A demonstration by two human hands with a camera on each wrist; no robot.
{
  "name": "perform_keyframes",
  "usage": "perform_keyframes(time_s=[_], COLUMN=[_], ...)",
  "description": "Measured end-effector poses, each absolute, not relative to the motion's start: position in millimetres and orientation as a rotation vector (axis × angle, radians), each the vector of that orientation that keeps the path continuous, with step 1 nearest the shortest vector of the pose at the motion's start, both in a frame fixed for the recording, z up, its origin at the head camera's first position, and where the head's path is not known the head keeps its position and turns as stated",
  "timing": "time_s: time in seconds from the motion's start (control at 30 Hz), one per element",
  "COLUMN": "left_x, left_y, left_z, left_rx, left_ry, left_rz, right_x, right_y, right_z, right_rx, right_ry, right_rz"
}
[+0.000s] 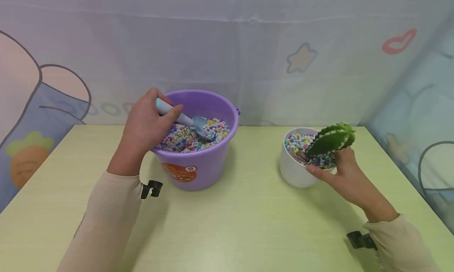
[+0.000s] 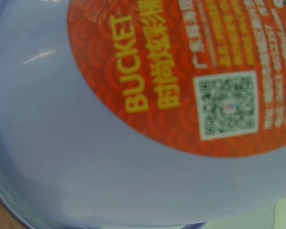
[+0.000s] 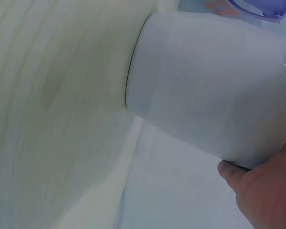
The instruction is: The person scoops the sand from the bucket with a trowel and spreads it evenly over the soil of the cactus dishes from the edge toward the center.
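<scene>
My left hand (image 1: 147,122) grips the handle of a light blue toy scoop (image 1: 200,126) over the purple bucket (image 1: 198,165). The scoop's blade rests among multicoloured pebbles (image 1: 184,140) in the bucket. On the right, my right hand (image 1: 349,177) holds the right side of a white pot (image 1: 298,173), thumb at the front rim. Its other fingers are mostly hidden behind a green cactus (image 1: 331,140) that leans right out of the pot. Similar pebbles surround the cactus base. In the right wrist view, a fingertip lies against the outside of the pot (image 3: 205,86).
Bucket and pot stand apart near the back of the pale table (image 1: 241,224). A printed cloth backdrop (image 1: 198,47) hangs right behind them and along the sides. An orange label (image 2: 171,95) fills much of the left wrist view.
</scene>
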State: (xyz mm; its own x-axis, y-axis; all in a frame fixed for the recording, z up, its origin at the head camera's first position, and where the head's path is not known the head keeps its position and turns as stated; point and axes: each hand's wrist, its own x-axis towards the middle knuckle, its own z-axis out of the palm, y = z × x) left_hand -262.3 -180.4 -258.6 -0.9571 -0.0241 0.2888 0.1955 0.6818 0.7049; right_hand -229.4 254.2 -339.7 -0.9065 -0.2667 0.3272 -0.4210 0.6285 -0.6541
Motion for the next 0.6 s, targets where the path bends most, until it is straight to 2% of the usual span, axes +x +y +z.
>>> perform_keyframes(time_s=[0.6], left_x=[-261.8], left_y=[-179.3], left_z=[-258.1], left_rx=[-0.122], left_ry=[-2.633], left_rz=[-1.138], right_x=[-225.2], right_y=[249.2], right_z=[-340.5], right_rx=[0.356], right_ry=[-2.763], right_rz=[1.019])
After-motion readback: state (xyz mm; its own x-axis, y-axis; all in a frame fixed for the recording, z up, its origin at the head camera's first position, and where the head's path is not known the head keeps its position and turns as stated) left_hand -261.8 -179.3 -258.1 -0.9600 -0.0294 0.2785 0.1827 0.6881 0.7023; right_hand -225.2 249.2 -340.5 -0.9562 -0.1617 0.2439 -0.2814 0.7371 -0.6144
